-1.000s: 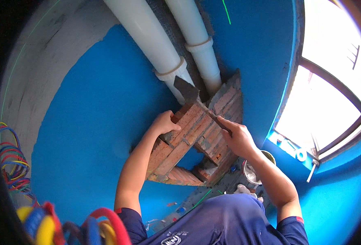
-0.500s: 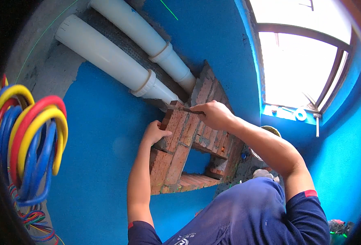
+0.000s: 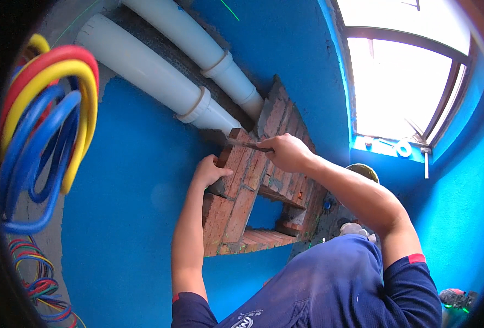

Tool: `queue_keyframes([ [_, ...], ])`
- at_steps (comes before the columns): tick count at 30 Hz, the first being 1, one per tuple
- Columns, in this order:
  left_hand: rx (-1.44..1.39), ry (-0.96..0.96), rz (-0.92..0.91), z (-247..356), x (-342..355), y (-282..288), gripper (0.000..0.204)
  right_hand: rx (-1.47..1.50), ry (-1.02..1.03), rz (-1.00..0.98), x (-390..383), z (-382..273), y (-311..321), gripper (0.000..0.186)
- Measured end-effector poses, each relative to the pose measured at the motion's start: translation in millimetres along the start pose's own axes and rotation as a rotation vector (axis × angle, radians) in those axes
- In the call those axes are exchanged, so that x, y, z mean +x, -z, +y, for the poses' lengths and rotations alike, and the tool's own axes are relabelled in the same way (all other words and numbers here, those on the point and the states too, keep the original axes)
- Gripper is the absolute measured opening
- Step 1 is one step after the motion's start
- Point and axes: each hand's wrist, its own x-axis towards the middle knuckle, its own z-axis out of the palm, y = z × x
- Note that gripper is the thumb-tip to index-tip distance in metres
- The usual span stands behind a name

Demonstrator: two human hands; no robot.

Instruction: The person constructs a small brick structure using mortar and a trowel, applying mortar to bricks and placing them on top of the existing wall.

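Observation:
My left hand (image 3: 209,172) grips the end brick (image 3: 234,156) in the top course of a small brick wall (image 3: 236,218), its thumb on the near face and its other fingers mostly hidden behind. Wet grey mortar shows in the joint just below that hand. In my right hand (image 3: 287,153) is a trowel (image 3: 217,136), held by its handle across the top of the same brick. The trowel's blade reaches past the brick's far side, near the end of a white pipe.
Two thick white pipes (image 3: 143,65) (image 3: 198,44) run from upper left to the brickwork. Coils of red, yellow and blue cable (image 3: 83,131) hang at left. A window (image 3: 400,82) opens at upper right, with a tape roll (image 3: 403,148) on its sill. Blue walls surround the work.
The cable coils appear larger and shifted, and the whole view has moved slightly. Both hands stay at the same brick, with the trowel in nearly the same place.

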Motion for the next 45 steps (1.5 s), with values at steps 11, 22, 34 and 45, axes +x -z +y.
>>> queue_keyframes([
  [11, -0.02, -0.039, 0.013, -0.6, 1.6, -2.1, 0.05, 0.026, -0.033, -0.047, -5.5, -10.3, 4.5, 0.044],
  [22, -0.065, -0.046, -0.009, -24.3, 16.1, -5.7, 0.05, -0.012, -0.042, -0.066, -4.7, -5.5, -1.6, 0.037],
  [34, -0.078, -0.02, -0.003, -17.9, 2.5, -3.2, 0.055, 0.026, -0.043, -0.076, -10.3, -13.3, -4.5, 0.044],
  [45, -0.073, 0.041, 0.024, -4.6, -17.2, 0.9, 0.047, 0.082, -0.034, -0.006, -16.5, -12.5, -17.9, 0.041],
])
